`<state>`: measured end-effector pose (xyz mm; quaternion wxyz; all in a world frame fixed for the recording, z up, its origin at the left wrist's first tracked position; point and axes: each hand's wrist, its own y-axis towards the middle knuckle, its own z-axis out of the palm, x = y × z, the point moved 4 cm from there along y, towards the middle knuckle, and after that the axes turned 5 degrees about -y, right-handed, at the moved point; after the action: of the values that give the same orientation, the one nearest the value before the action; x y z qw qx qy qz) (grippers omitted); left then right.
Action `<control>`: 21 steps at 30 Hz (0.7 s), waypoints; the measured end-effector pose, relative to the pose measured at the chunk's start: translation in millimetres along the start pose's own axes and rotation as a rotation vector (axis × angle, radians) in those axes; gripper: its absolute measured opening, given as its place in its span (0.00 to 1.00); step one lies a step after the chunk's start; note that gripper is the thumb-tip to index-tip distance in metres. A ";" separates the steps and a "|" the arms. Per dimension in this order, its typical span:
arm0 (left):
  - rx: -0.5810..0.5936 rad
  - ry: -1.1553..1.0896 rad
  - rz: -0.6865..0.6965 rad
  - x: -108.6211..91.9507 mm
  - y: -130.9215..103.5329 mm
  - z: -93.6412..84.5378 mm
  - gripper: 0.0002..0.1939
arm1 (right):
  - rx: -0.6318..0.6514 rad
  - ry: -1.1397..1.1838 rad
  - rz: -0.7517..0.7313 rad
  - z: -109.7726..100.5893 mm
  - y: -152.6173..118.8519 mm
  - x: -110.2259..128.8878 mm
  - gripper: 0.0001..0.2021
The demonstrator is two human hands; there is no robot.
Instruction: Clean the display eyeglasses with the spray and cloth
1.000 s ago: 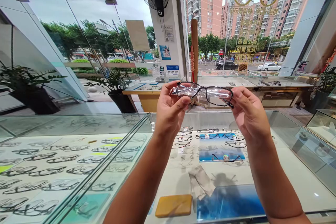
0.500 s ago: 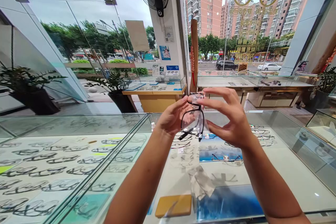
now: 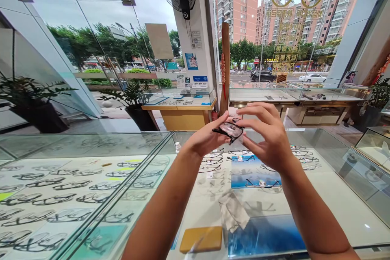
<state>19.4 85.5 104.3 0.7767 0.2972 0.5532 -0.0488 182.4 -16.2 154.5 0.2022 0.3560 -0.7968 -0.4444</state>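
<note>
Black-framed eyeglasses [image 3: 230, 130] are held up above the glass counter, between my two hands. Thumb and fingers of my right hand [image 3: 267, 135] pinch the frame from its right side, with the other fingers bent above it. My left hand [image 3: 204, 137] has its thumb along the upper left of the glasses, and its fingers are partly hidden behind them. The lenses now face upward at a tilt. On the counter below lie a crumpled light grey cloth [image 3: 234, 212] and a flat mustard-yellow case [image 3: 201, 239].
Under the glass of the counter lie rows of eyeglasses [image 3: 57, 185], with more on a blue card [image 3: 256, 172]. A small white bottle [image 3: 178, 147] stands behind my left wrist. Other display counters [image 3: 179, 107] and potted plants [image 3: 138, 103] stand farther off.
The eyeglasses have turned from hanging upright, lenses facing me, to a flatter tilt between my hands. My left hand has opened its palm more upward. The cloth and case stay put.
</note>
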 end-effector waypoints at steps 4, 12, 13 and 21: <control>-0.389 0.368 0.228 -29.3 -9.2 -39.6 0.23 | 0.215 -0.119 0.106 7.8 -3.5 -11.1 0.04; -0.307 0.665 0.261 -80.9 -55.6 -24.5 0.15 | 0.951 -0.360 0.262 60.8 -18.2 -28.7 0.04; -0.287 0.730 0.196 -82.3 -59.8 -17.0 0.15 | 1.031 -0.367 0.273 70.4 -20.7 -30.4 0.03; -0.124 0.677 -0.010 -68.1 -94.6 -39.9 0.11 | 1.368 -0.433 0.421 152.4 -57.1 -48.2 0.17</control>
<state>-78.1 11.5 117.7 0.5655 0.2460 0.7829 0.0827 139.2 85.7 25.8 -0.1452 0.1468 -0.9686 0.1384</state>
